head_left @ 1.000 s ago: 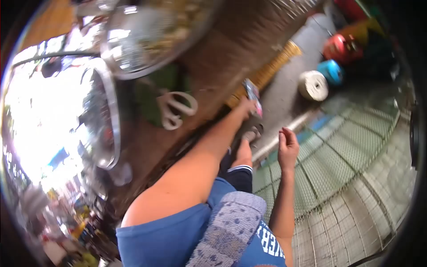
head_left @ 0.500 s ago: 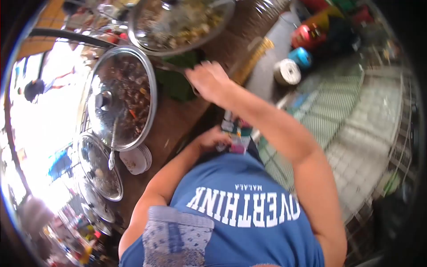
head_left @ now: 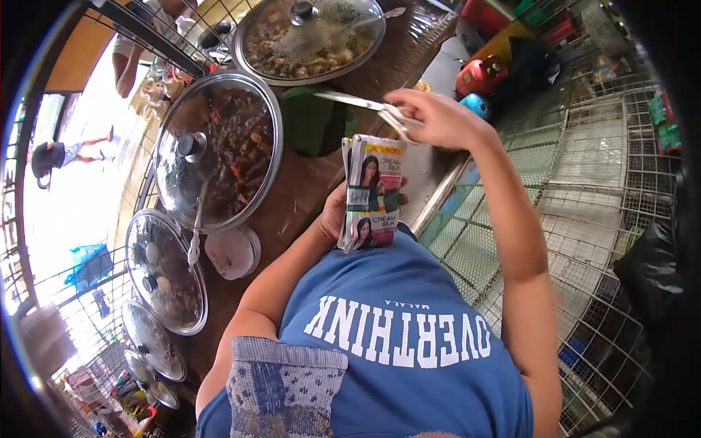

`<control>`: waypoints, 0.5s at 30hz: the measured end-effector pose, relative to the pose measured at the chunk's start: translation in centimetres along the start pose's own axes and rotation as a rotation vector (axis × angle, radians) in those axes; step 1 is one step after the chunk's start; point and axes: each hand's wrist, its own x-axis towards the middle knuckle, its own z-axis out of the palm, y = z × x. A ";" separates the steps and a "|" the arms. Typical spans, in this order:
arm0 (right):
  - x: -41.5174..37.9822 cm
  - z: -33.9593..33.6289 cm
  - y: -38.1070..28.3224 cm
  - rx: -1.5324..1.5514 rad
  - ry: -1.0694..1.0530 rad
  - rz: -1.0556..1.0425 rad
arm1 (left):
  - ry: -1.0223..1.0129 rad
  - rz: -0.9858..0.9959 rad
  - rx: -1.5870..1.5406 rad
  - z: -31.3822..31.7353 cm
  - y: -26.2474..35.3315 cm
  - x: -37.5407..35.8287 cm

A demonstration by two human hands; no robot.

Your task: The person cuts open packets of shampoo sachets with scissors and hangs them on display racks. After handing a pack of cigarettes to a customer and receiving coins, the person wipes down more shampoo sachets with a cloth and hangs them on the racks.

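My left hand (head_left: 335, 212) is wrapped around a strip of Cream Silk sachets (head_left: 373, 191), folded into a stack and held upright in front of my shirt. Some of its fingers are hidden behind the pack. Just above and to the right, my right hand (head_left: 443, 119) grips a pair of scissors (head_left: 374, 106) by the handles. The blades point left, over a dark green cloth or bag (head_left: 310, 120) on the table, and stay apart from the sachets.
Glass-lidded pans of food, one with dark meat (head_left: 237, 139) and one at the top (head_left: 328, 44), line the brown table (head_left: 292, 182). Stacked plates (head_left: 232, 253) sit beside them. Wire mesh (head_left: 606, 182) covers the right side. Someone walks outside at left.
My left hand has raised the sachets into plain view. My right hand has moved right and away from the green cloth, with the scissors now clearly visible.
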 end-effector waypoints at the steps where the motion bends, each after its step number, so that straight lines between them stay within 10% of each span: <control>1: -2.0 -0.2 1.0 0.073 0.051 0.095 | -0.004 0.061 -0.015 0.5 0.2 0.2; 6: -11.9 3.6 3.8 0.958 0.395 0.018 | -0.268 0.029 0.039 -3.4 0.9 3.2; 15: -17.6 9.1 -4.9 1.309 0.250 -0.069 | 0.214 0.503 0.247 -1.3 5.2 9.1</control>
